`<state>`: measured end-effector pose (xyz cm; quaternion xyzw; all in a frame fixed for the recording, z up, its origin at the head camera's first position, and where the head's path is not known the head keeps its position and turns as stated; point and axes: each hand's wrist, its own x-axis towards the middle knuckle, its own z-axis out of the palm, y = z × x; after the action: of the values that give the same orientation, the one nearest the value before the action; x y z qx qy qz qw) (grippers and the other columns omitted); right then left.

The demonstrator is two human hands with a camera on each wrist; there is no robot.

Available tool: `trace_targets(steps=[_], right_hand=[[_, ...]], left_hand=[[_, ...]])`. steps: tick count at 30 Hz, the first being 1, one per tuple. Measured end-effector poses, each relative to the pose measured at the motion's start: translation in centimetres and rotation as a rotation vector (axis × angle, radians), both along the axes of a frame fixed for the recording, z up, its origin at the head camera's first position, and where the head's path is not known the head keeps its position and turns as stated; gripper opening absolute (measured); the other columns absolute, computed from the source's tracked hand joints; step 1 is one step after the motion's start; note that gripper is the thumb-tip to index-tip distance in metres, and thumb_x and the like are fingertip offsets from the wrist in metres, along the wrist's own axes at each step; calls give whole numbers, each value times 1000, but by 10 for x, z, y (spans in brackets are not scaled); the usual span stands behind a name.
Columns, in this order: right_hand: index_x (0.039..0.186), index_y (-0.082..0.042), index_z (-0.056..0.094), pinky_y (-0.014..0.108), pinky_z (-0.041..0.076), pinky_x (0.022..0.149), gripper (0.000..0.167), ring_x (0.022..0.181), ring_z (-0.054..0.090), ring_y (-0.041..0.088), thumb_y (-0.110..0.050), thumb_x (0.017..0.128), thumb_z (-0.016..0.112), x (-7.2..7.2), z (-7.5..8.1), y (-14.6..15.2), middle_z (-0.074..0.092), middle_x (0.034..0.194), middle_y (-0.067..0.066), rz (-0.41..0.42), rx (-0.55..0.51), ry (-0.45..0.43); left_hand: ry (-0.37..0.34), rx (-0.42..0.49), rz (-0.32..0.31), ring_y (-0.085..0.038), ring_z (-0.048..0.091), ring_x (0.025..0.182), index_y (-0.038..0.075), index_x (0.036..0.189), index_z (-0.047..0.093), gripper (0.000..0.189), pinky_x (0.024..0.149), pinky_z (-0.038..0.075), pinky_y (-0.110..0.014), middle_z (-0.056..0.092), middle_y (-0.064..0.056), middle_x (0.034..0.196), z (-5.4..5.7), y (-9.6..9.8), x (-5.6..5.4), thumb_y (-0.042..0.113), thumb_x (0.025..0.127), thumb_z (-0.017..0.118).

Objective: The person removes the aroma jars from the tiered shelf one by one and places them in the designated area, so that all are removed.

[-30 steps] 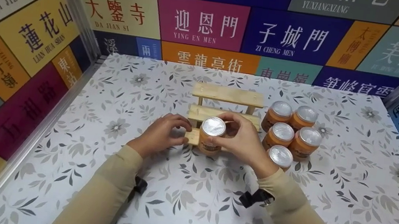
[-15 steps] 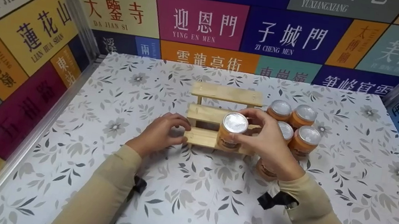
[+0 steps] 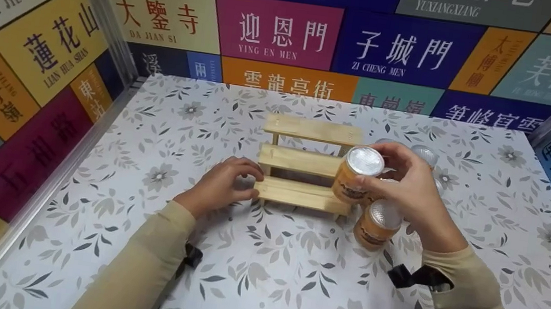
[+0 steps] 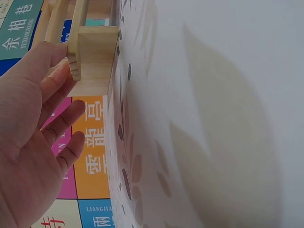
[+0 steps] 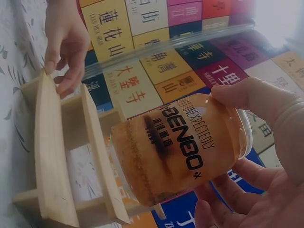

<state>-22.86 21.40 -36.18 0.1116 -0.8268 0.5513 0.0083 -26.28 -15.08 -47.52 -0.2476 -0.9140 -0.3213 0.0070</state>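
Holding an orange jar (image 3: 354, 180) mid-frame, right hand (image 3: 409, 193) fingers wrapped round it; left hand (image 3: 221, 184) fingers loosely bent, touching the wooden rack (image 3: 306, 161) end.

This is looking like a staged recording booth rather than a home or shop. Walls (image 3: 281, 27) papered in bright panels of Chinese place names with pinyin, such as "YING EN MEN" and "ZI CHENG MEN", are closing in a small table (image 3: 290, 284) on three sides, and bare aluminium posts (image 3: 105, 10) are standing at the corners. A leaf-and-flower patterned covering is lying over the tabletop, and black straps (image 3: 419, 277) are sitting on the person's wrists.
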Motion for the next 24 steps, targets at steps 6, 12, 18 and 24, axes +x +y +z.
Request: trace_targets(steps=[6,12,18,24], right_hand=[[136,-12,59,21,53,87,61,105,64,15,-21,83,87,3,8,26,67,120,-4,-29,69,-35],[137,-14,58,22,53,84,60,105,63,15,-21,84,87,5,15,54,64,120,-6,-45,144,-71],[136,-14,56,19,54,82,60,104,61,10,-19,85,86,7,21,78,61,120,-7,-26,187,-95],[135,-12,56,16,54,79,58,100,62,5,-18,85,86,10,21,96,61,115,-10,-28,256,-93]], left_hand=[[-3,4,-4,-20,61,118,16,114,75,27,105,50,-39,68,3,129,0,1,0,24,89,80],[-6,22,1,-21,60,119,15,115,75,28,105,50,-40,67,3,129,0,-2,1,22,89,81],[4,27,6,-21,60,118,15,115,75,28,105,50,-39,68,3,128,1,-1,1,23,88,81],[-10,18,3,-20,60,120,16,115,75,28,105,50,-40,67,4,129,1,1,1,24,89,80]])
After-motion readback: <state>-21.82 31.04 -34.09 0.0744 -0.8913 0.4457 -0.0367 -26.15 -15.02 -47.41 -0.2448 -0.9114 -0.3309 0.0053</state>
